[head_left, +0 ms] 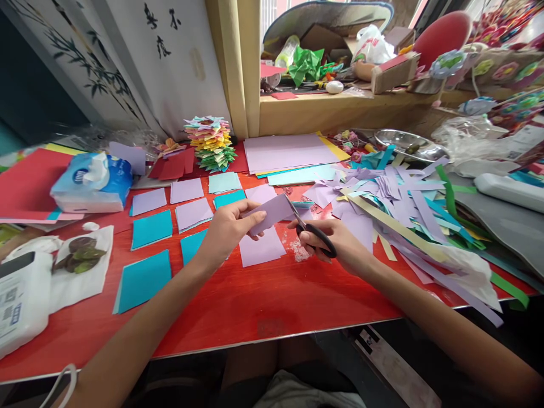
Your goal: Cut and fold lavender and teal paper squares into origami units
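Between thumb and fingers, my left hand (232,226) holds a small purple paper piece (272,214) above the table. My right hand (331,241) is closed around black-handled scissors (317,235), whose blades point up and left at the paper's right edge. Below the hands lies a purple paper square (262,247). To the left, stacks of squares sit in rows, among them a teal stack (144,280) near the front and a purple stack (193,214) farther back. A heap of cut strips (408,209) in purple, teal, yellow and green spreads to the right.
A blue tissue pack (93,184) and a white device (23,300) stand at the left. Behind the squares are a layered paper tower (211,144) and large purple sheets (289,153). A metal bowl (410,146) sits at the back right. The table's front edge runs below my hands.
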Motion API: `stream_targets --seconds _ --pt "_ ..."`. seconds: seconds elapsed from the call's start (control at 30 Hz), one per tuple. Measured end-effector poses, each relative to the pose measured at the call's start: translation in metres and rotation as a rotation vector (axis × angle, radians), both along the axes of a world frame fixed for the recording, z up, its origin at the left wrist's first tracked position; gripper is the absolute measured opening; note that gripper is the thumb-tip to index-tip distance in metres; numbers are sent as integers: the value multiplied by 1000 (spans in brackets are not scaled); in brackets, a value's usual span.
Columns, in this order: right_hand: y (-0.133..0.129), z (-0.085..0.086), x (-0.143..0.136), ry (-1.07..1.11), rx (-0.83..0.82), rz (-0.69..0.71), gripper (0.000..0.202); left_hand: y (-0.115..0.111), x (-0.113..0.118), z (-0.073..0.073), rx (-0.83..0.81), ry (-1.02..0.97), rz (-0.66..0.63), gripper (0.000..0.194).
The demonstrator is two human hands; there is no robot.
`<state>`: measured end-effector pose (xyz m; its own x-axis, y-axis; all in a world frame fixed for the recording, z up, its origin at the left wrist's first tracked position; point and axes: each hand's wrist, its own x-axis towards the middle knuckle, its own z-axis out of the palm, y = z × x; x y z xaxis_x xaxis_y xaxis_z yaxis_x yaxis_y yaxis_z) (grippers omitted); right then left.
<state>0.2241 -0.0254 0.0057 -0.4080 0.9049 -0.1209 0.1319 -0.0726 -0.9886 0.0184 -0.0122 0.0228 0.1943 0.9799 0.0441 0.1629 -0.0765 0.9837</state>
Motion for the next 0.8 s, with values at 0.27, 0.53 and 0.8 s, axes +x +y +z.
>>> stream_targets --seconds 0.27,0.53,0.8 --pt "-3 1 -2 -55 -60 64 40 -2 4 -4 -58 36 -28 26" --pt "-5 4 -5 -86 -87 93 49 -3 6 -6 -58 65 34 24" --pt "-4 2 -3 -128 -74 132 45 -4 6 -6 -95 1 44 26"
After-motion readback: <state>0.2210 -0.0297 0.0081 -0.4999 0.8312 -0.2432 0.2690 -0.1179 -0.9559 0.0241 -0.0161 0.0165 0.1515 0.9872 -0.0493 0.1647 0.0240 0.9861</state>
